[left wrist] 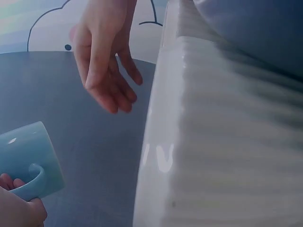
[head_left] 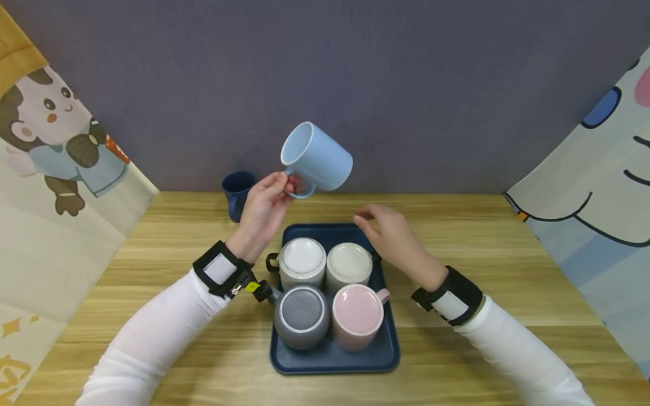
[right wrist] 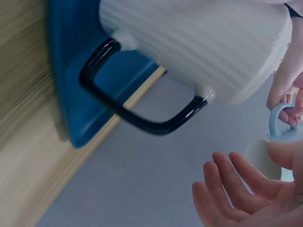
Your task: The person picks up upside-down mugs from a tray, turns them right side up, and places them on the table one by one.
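My left hand [head_left: 264, 211] pinches the handle of a light blue mug [head_left: 322, 158], held tilted above the back of the tray, its mouth toward the upper left. My right hand [head_left: 388, 237] holds nothing; its fingers are relaxed, close by the cream mug with a black handle [head_left: 349, 262]. In the right wrist view that ribbed mug [right wrist: 199, 42] shows its black handle, with the right hand's fingers [right wrist: 227, 189] below. Upside down on the dark blue tray [head_left: 335, 365] also stand a white mug [head_left: 303, 256], a grey mug [head_left: 302, 310] and a pink mug [head_left: 358, 313].
A dark blue cup [head_left: 237, 192] stands upright on the wooden table [head_left: 457, 361], behind the left wrist at the back edge. A grey panel [head_left: 431, 96] rises behind the table, with printed cloths [head_left: 66, 186] at both sides.
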{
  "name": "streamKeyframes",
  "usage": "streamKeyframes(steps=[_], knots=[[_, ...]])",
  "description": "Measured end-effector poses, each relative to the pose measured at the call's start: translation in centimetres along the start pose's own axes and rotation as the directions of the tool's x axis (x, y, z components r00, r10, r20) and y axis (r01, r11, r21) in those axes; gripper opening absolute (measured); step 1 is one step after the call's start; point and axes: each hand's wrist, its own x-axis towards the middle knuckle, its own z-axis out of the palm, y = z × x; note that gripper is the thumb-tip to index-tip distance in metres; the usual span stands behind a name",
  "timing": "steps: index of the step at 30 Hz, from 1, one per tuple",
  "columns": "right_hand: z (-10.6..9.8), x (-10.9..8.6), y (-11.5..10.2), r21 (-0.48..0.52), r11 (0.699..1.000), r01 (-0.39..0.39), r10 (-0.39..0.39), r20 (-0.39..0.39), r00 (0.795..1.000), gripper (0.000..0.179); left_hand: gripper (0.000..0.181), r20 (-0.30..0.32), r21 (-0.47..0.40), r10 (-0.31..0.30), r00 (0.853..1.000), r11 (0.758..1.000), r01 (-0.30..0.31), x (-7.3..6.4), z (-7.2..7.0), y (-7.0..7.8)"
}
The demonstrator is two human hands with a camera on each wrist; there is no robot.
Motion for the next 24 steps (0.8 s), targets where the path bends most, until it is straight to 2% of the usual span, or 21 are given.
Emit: streamKeyframes(steps=[11,19,24], knots=[[0.7,1.7,-1.1,0.167,0.982,-0.084,0.072,0.076,0.994,0.034,0.033,0.016,-0.045,-0.033,0.999,0.998,0.034,-0.4,1.2,-0.8],[0.8,2.3,-1.4,0.239,0.967,-0.085,0.078,0.039,0.996,0.032,0.034,0.015,-0.055,-0.054,0.998,0.997,0.055,-0.5,2.1,-1.2],[0.9,2.5,-1.8,0.307,0.948,-0.084,0.074,0.045,0.996,0.031,0.033,0.023,-0.071,-0.076,0.997,0.994,0.078,-0.7,2.4,-1.4]])
